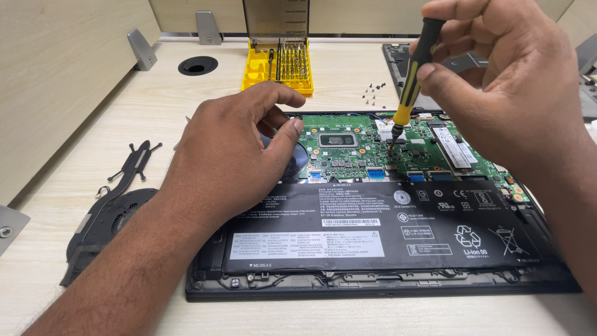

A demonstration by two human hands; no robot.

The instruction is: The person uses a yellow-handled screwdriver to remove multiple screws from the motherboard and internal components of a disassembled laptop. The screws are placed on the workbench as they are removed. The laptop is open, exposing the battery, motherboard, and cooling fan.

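An opened laptop [373, 283] lies on the desk with its green circuit board [348, 155] and long black battery [385, 230] exposed. My right hand [510, 81] holds a black and yellow screwdriver [411, 74] upright, its tip touching the board near a small white card. My left hand [236, 149] rests on the laptop's left side, fingers curled and apart over the board's left edge, holding nothing that I can see.
A removed black fan with heat pipe [109, 211] lies left of the laptop. A yellow bit case [278, 65] with its lid up stands at the back. Several loose screws [373, 92] lie near it. A dark panel [398, 62] sits at the back right.
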